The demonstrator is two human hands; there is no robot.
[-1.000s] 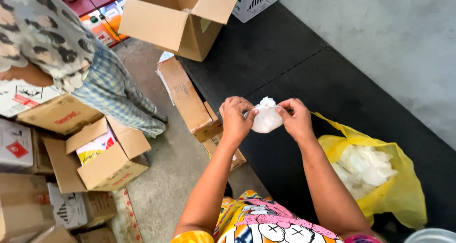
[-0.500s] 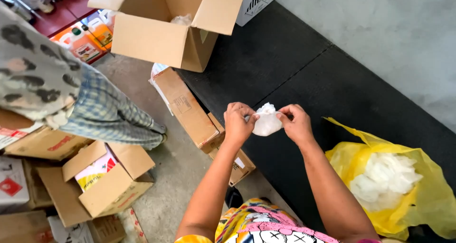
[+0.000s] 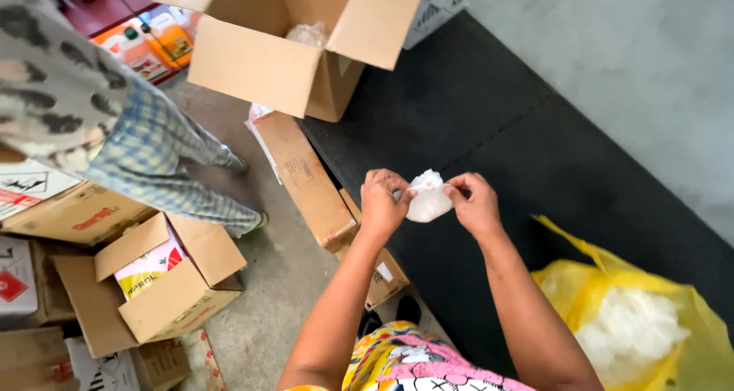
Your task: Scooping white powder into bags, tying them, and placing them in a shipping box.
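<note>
Small white bag (image 3: 427, 200): pinched shut-fingered between left hand (image 3: 382, 206) and right hand (image 3: 475, 204) over black bench (image 3: 489, 116); neck apparently being tied. Yellow sack (image 3: 688, 322) at four o'clock.

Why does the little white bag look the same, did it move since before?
No. The little white bag sits between both hands over the black table's near edge, as before; only the camera shifted.

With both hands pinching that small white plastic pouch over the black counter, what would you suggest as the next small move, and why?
Probably carry the small white plastic pouch up to the open brown cardboard box: left hand and right hand already grip its top, and something pale lies inside that box.
</note>
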